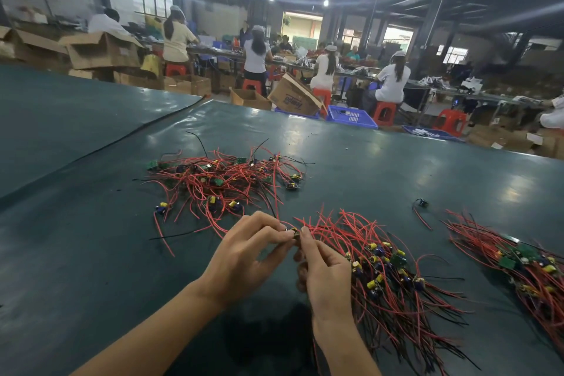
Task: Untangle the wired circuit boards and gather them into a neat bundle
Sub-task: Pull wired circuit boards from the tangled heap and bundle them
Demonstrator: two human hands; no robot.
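Both hands meet low over the tabletop (91, 253): my left hand (247, 256) and right hand (323, 272) each pinch one small board (293, 232) at the fingertips. I should hold it lightly, draw its red wires straight, then lay it on the gathered bundle (381, 272) just beside my right hand. Farther off lies the tangled pile (222, 180).

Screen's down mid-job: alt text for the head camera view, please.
The left hand and right hand pinch one small wired circuit board over a dark green table. A tangled pile of red-wired boards lies beyond them; a gathered bundle lies by the right hand, a second bundle at far right.
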